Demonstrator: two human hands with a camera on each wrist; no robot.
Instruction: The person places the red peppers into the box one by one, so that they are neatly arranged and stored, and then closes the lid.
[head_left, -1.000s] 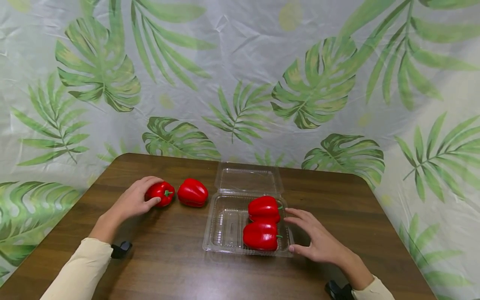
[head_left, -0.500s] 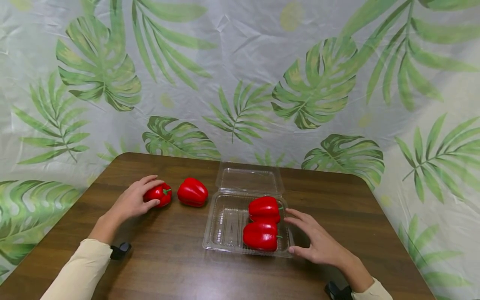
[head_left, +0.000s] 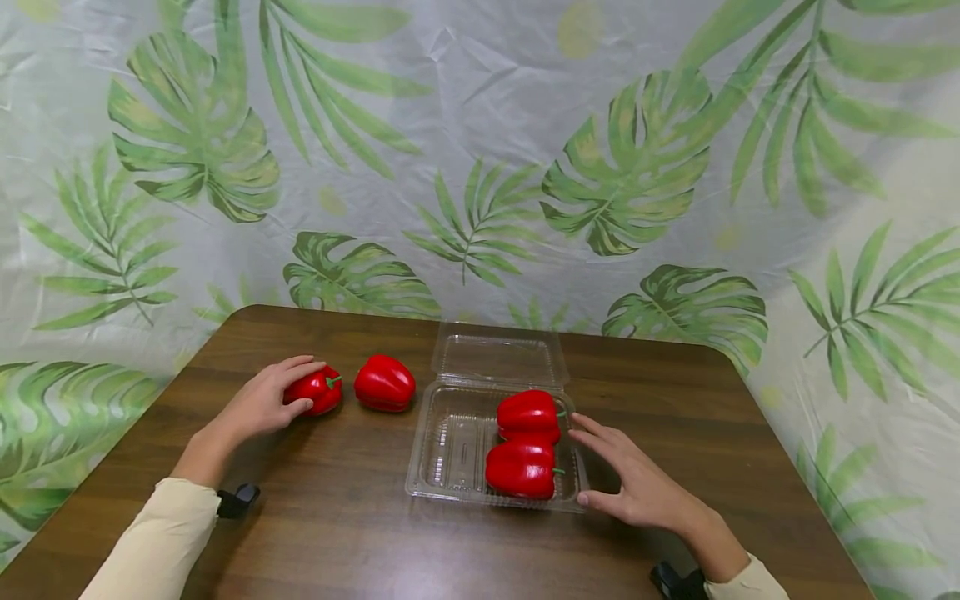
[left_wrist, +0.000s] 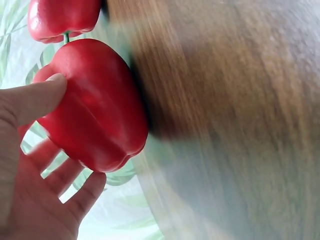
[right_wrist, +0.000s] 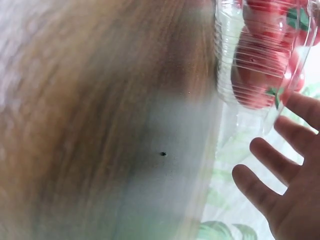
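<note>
My left hand [head_left: 262, 400] grips a red bell pepper [head_left: 321, 392] with a green stem at the left of the table. In the left wrist view the thumb presses on that bell pepper [left_wrist: 95, 110] and the fingers curl behind and below it. A second red bell pepper [head_left: 385, 383] lies just to its right. Two more bell peppers, a far one [head_left: 527, 416] and a near one [head_left: 521, 469], lie in the right half of a clear plastic clamshell container [head_left: 442, 483]. Beside the container's right rim is my right hand [head_left: 637, 479], fingers spread and holding nothing.
The container's clear lid [head_left: 498, 358] is folded back, flat towards the far edge. A brown wooden table [head_left: 360, 533] carries everything. Behind it hangs a leaf-patterned cloth [head_left: 480, 125].
My left hand and the bell pepper in it have shifted slightly left, widening the gap to the second pepper. The right hand and the container have stayed in place.
</note>
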